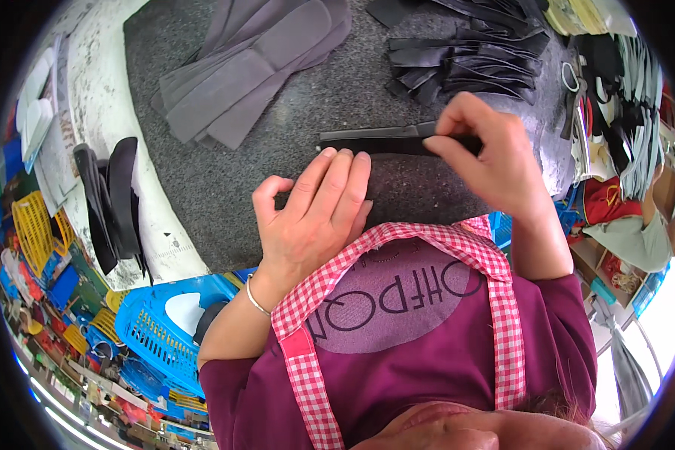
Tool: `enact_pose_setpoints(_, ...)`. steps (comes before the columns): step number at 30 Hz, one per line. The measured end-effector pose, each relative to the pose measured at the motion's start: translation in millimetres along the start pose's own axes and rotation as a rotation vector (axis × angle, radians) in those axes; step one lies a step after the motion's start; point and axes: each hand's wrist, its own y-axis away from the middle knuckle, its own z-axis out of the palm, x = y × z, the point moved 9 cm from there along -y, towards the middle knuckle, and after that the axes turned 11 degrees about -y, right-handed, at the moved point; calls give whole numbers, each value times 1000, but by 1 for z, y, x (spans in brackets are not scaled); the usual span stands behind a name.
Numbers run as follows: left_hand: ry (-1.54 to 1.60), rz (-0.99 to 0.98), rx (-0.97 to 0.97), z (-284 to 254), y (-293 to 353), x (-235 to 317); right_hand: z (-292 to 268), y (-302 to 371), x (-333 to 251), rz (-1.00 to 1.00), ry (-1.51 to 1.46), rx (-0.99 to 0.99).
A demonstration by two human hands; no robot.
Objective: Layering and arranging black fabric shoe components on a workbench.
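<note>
A long, narrow black strip lies across the dark grey mat, with a paler grey band along its far edge. My left hand rests flat at the strip's near left side, fingers stretched out and fingertips close to its end. At the strip's right end my right hand is closed, thumb and forefinger pinching its edge. The exact grip is partly hidden by the curled fingers. Beyond my left hand, flat grey rounded-end pieces lie in an overlapping fan.
Black strips are heaped at the far right of the mat. Dark curved pieces lie on the white tabletop at left. A blue plastic basket stands below the table edge. Scissors and hanging grey strips are at right.
</note>
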Motion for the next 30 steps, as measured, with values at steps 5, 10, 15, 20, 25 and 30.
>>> enact_pose_setpoints(5, -121, 33, -5, -1, -12, 2, -19, 21, 40, 287, -231, 116)
enact_pose_setpoints(10, -176, 79, -43, 2, -26, 6, -21, 14, 29, 157, -68, 80)
enact_pose_setpoints(15, -95, 80, -100, 2, -38, -1, -21, 2, 39, 277, 206, -63)
enact_pose_setpoints(20, 195, 189, -203, -3, -21, -2, 1, 28, 18, -40, 161, -97)
enact_pose_setpoints(25, 272, -160, 161, -39, -44, -89, 19, 27, -6, -48, 120, -180)
enact_pose_setpoints(30, 94, -154, 264, -37, -66, -137, 29, -25, -65, -561, 168, 51)
